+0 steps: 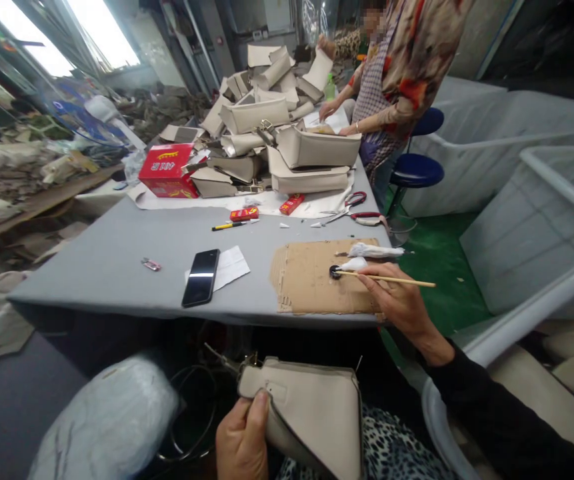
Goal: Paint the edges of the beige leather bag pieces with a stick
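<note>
My left hand (243, 437) grips the edge of a beige handbag (319, 407), thumb on top near a metal fitting. The bag rests over my lap, below the table's front edge. Between the fingers of my right hand (399, 300) is a thin wooden stick (401, 279). The stick's far end reaches a small round black container (335, 272), which sits on a piece of cardboard (307, 280). White bundles of cloth or plastic, one of them a long wrapped shape (377, 251), lie on the cardboard beside it.
A black phone (201, 277) lies partly over white paper (233, 268). Scissors (349, 205), a yellow pen (227, 227) and small red boxes (244, 214) are farther back. Beige bags (257, 117) pile up behind, beside a red carton (168, 171). A co-worker (391, 80) stands at the right, near white bins (541, 227).
</note>
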Demonstrator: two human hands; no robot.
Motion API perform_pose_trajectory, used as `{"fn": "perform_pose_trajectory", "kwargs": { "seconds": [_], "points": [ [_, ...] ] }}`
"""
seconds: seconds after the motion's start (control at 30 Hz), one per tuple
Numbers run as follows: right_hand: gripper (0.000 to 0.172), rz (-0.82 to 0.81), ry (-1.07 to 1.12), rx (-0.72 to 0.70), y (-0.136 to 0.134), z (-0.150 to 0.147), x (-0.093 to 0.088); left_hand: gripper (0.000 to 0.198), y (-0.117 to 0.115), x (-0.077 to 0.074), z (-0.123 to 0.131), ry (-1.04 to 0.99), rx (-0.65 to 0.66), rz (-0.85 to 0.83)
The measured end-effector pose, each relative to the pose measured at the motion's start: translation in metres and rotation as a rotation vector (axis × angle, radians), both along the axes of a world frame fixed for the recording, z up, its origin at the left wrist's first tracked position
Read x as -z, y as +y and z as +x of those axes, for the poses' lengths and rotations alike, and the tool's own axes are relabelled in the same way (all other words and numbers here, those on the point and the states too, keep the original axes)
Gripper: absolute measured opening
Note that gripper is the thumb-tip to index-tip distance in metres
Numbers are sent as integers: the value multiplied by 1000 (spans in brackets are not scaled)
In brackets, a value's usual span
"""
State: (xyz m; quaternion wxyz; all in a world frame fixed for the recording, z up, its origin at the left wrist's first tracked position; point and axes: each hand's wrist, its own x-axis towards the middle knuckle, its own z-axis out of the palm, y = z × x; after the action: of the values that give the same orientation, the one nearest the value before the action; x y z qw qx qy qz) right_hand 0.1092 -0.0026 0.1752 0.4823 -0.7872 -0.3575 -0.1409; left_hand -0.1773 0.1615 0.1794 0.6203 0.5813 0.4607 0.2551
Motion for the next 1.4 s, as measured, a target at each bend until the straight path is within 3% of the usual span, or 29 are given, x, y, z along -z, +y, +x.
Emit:
{"fn": "perform_pose_trajectory", "kwargs": {
  "seconds": [0.27, 0.53, 0.73, 0.93, 1.03, 1.23, 1.4],
  "points": [
    [14, -79, -9, -58, 7, 7, 9, 42, 0, -8, 3, 0, 22, 27],
    [16, -80, 37, -57, 2, 6, 6, 43, 5, 12, 1, -67, 40, -185],
    [16, -29, 23, 38, -5, 5, 7, 41, 1, 25, 2, -112, 93, -195],
    [11, 115, 91, 105, -3, -13, -9, 39, -1, 29, 12, -153, 133, -235],
    [9, 182, 195, -29, -1, -31, -17, 38, -1, 30, 18, -193, 153, -259],
    [11, 164, 503, -507, 7, -62, -18, 37, -3, 28, 26, -239, 174, -313],
    [11, 131, 534, -605, 15, -67, -12, 36, -3, 24, 25, -236, 176, -337]
  ]
}}
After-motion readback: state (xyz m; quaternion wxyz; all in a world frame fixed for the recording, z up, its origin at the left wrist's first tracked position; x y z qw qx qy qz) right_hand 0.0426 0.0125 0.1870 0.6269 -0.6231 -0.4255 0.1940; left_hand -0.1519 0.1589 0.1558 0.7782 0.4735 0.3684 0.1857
